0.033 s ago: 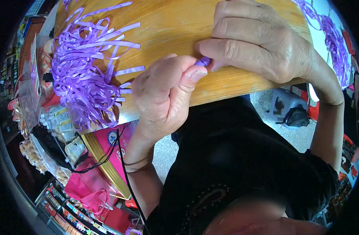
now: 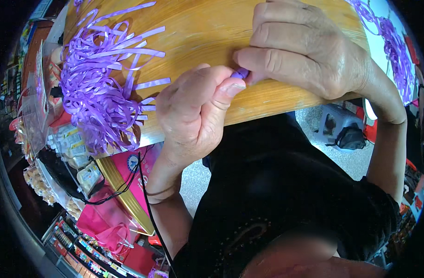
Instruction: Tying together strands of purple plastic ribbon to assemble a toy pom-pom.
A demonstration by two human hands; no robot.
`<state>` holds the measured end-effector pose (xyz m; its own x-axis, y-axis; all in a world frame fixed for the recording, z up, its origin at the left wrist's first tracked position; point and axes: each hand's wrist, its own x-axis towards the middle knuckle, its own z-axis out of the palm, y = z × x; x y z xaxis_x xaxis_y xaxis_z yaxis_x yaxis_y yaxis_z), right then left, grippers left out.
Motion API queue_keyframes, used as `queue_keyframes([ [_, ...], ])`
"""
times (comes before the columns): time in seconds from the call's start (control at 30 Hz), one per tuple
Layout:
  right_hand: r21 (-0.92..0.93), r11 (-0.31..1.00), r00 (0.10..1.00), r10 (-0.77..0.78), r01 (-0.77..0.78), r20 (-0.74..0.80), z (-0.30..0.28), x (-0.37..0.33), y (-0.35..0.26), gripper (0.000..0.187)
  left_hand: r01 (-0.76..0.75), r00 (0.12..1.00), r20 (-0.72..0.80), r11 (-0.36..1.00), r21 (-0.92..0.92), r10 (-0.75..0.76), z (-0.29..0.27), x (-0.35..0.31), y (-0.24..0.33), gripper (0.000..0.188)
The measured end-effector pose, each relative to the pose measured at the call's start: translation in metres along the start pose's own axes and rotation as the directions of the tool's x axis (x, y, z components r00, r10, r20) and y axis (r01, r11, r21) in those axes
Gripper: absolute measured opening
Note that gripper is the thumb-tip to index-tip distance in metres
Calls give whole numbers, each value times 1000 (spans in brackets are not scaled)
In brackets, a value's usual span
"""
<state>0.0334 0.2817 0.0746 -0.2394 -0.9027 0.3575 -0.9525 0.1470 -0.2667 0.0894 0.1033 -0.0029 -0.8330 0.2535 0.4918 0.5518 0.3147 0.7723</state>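
Observation:
A small piece of purple ribbon [image 2: 240, 73], folded or rolled tight, shows between my two hands over the wooden table. My left hand [image 2: 195, 104] pinches it between thumb and forefinger. From the other side my right hand [image 2: 304, 48] closes on it, thumb and finger meeting at its end; the fingertips there are partly hidden. At the left of the table lies a big heap of cut purple ribbon strips [image 2: 103, 83], several loose ends pointing toward my left hand.
The wooden table [image 2: 198, 28] has its near edge just below my hands. More purple ribbon [image 2: 395, 55] lies on a white surface at the far right. Packaged goods [image 2: 75, 143], a pink bag [image 2: 103, 224] and a black cable [image 2: 147, 204] are at the left. A grey stool [image 2: 337, 125] stands on the floor.

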Motion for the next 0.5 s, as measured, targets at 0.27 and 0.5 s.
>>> queue_keyframes([
  [0.27, 15, 999, 994, -51, 49, 101, -4, -26, 10, 13, 190, 958, 212, 981, 23, -191, -3, 11, 16, 9],
  [0.5, -62, 997, 995, -48, 54, 93, -1, -35, 10, 13, 306, 920, 284, 948, -89, -270, 4, 14, 13, 8],
])
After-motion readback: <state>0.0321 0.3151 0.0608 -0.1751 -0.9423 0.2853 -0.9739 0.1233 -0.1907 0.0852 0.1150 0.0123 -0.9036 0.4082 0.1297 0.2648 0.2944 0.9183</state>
